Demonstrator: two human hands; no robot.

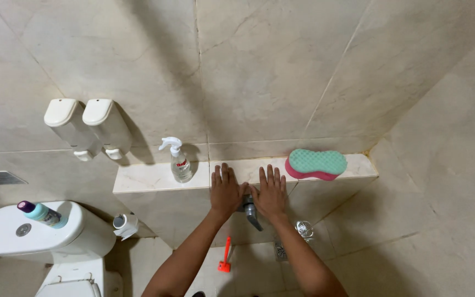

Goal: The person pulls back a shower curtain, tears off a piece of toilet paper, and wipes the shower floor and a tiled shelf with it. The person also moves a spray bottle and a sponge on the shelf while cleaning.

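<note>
Centrally, a grey tap handle [250,210] sits on the ledge's front face, w/ both hands laid flat, fingers spread, nothing clasped: left hand [226,190] and right hand [271,192] are pressed either side. Spray bottle [180,162] is stood left on the tiled ledge [144,177], sponge [316,164] right.

Left hand [225,190], right hand [271,192]: flat, side by side.

ledge [144,177] bare between spray bottle [180,163] and sponge [315,164]; tap [250,212] under hands.
</note>
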